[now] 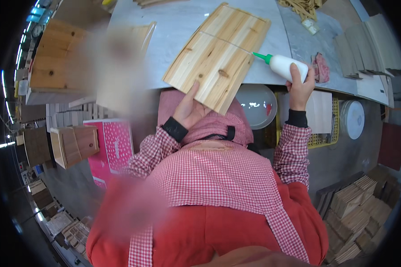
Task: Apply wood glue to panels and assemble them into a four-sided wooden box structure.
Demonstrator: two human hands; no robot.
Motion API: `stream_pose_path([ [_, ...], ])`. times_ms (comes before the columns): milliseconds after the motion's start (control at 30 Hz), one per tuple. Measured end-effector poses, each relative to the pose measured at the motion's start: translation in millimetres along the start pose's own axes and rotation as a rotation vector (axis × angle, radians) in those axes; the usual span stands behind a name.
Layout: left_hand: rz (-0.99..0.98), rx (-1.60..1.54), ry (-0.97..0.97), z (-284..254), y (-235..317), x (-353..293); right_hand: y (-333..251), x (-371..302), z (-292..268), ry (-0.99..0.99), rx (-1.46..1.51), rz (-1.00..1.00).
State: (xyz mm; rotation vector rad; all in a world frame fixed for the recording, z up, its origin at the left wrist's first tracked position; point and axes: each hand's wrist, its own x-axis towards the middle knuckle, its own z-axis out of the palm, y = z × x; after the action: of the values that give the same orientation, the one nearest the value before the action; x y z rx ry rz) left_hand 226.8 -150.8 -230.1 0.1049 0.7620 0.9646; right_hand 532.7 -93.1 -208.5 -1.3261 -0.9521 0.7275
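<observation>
A pale wooden panel (209, 62) with dark knots slants over the front edge of the white worktable. A groove runs across its upper part, and thin raised strips line some of its sides. My left hand (191, 107) grips the panel's near end, thumb on top and fingers underneath. In my right hand (301, 84) is a white squeeze bottle (286, 66) with a green nozzle, tilted so that its tip meets the panel's right edge at the groove's end. Whether glue is coming out is too small to tell.
On the worktable (314, 46) lie a crumpled pink cloth (321, 68), a small clear container (310, 26) and grey boards (358, 46). Below its edge stand a grey basin (257, 100) and a yellow crate (324, 140). Wooden boxes (75, 144) are at left. Blurred smudges hide parts of the left side.
</observation>
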Motion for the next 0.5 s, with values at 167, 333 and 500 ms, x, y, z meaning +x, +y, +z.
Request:
stream_pose_path([
  [167, 0.034, 0.066, -0.024, 3.6, 3.3, -2.1, -0.7, 29.5, 19.8, 0.192, 0.275, 0.077],
  [333, 0.026, 0.089, 0.023, 10.8, 5.6, -6.1, 11.4, 78.8, 32.8, 0.330, 0.197, 0.103],
  [500, 0.026, 0.069, 0.034, 12.7, 6.6, -6.9, 21.2, 108.4, 39.3, 0.380, 0.077, 0.085],
])
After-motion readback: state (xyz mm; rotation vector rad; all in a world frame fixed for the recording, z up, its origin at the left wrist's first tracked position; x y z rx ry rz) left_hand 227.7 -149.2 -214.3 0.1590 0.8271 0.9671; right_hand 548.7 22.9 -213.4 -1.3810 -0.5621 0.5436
